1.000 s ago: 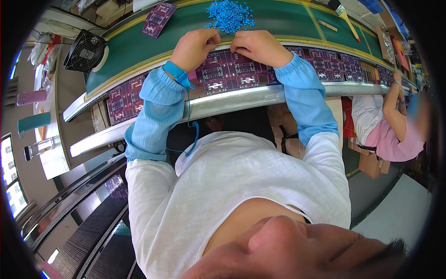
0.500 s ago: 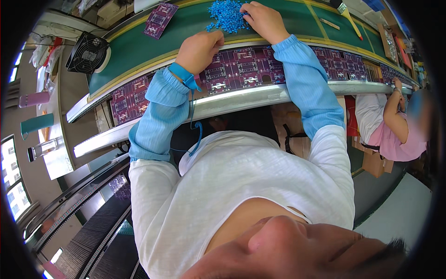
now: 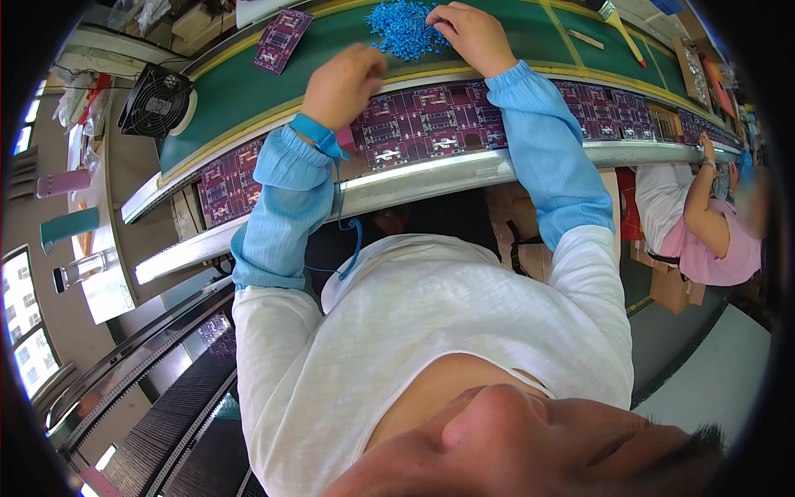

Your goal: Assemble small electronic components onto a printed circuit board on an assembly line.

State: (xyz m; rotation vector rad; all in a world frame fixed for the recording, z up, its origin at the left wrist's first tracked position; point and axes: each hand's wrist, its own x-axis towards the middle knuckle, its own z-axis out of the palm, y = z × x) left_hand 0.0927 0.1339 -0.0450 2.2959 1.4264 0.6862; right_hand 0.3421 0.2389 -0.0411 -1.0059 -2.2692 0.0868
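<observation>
A white shirt (image 3: 464, 306) is filling the near middle; a coiled blue cord (image 3: 356, 242) is hanging at its left, running up to a blue band (image 3: 316, 134) on the left wrist; next, a silver rail (image 3: 431, 184) is crossing from left to right; just past it, purple circuit boards (image 3: 397, 124) are lying in a long row. Beyond that row, the left hand (image 3: 339, 85) is bending its fingers toward the blue pile; they are looking blurry, so I cannot tell if they are together; a black fan (image 3: 155, 101) is standing to the left. Farther on, the right hand (image 3: 476, 37) is curling over the green bench (image 3: 522, 41), its fingertips sitting at the right edge of a pile of tiny blue parts (image 3: 402, 29); I cannot tell if they are pinching one; a loose purple board (image 3: 282, 41) is lying far left, and a yellow-handled brush (image 3: 625, 36) is resting far right.
</observation>
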